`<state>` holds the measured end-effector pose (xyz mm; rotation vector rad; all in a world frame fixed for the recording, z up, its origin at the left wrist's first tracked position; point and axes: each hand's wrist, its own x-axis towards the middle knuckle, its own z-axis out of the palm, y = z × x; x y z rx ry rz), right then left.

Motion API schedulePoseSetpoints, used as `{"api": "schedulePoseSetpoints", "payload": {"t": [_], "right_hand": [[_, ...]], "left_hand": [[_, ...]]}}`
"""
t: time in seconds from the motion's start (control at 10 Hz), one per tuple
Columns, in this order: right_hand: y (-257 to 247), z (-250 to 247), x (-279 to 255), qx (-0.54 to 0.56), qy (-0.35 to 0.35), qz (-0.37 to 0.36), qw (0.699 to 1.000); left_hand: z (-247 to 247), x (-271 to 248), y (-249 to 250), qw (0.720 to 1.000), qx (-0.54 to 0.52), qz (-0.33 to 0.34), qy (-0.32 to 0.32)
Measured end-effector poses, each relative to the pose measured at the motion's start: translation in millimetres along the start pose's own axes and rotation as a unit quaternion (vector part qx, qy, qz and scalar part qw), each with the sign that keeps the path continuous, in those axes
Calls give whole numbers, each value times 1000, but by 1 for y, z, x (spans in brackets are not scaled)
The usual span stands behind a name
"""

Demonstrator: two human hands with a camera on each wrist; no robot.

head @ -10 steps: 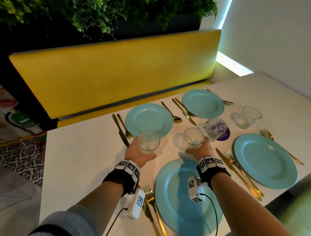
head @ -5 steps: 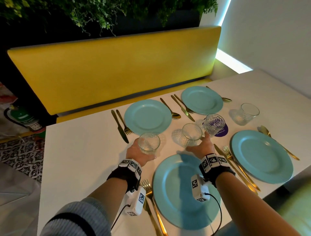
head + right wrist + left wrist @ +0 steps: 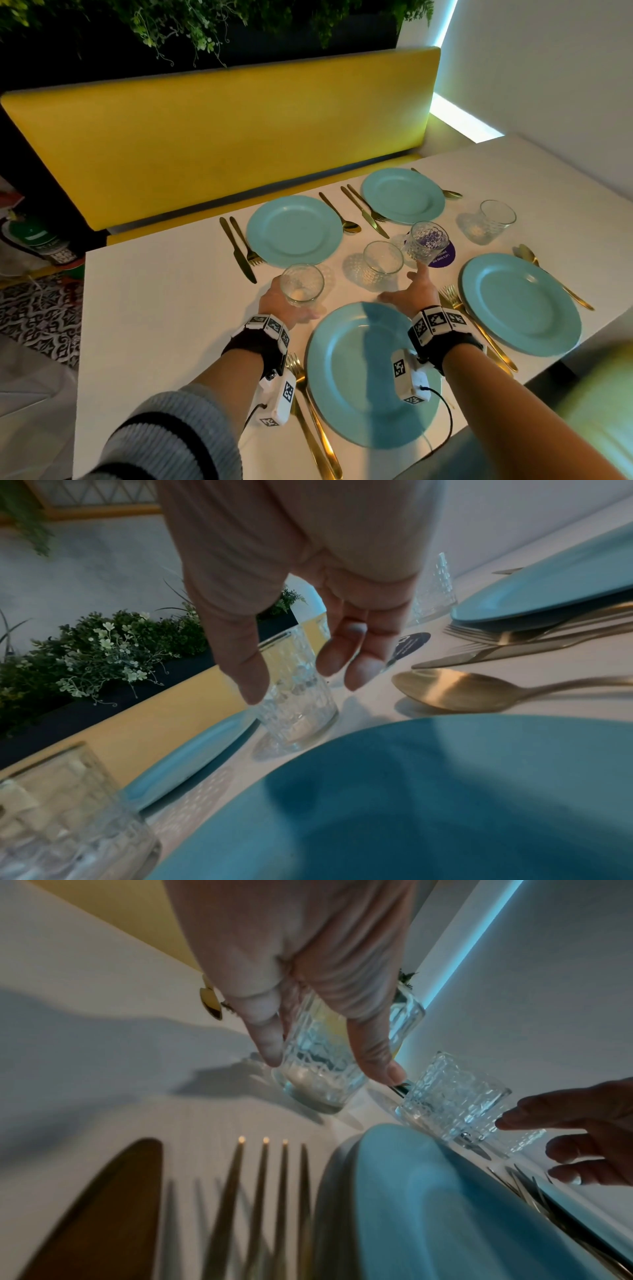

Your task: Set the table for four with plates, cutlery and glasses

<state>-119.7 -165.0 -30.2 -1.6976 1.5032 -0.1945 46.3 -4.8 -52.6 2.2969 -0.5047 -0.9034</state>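
place: restaurant/café dining booth | evid: yellow bench (image 3: 219,137) along white table (image 3: 154,308) | fake greenery planter (image 3: 205,24) above bench | 4 matching teal plates (image 3: 294,231) + gold cutlery (image 3: 238,249) | purple printed coaster (image 3: 445,256) | patterned floor tiles (image 3: 34,318)

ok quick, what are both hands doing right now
left hand: fingers and thumb curled round a glass standing on the table.
right hand: open, fingers relaxed, holding nothing, just short of the middle glass.

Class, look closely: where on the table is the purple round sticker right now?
In the head view, the purple sticker lies at mid-table, partly under a patterned glass, just beyond the right hand.
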Motion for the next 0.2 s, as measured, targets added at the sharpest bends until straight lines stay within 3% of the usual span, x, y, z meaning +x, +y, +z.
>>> {"api": "schedulePoseSetpoints", "payload": {"t": [0.2], "right_hand": [[-8, -10, -25, 21, 35, -13, 999]], "left_hand": [[-12, 3, 1, 999, -37, -13, -35]]}}
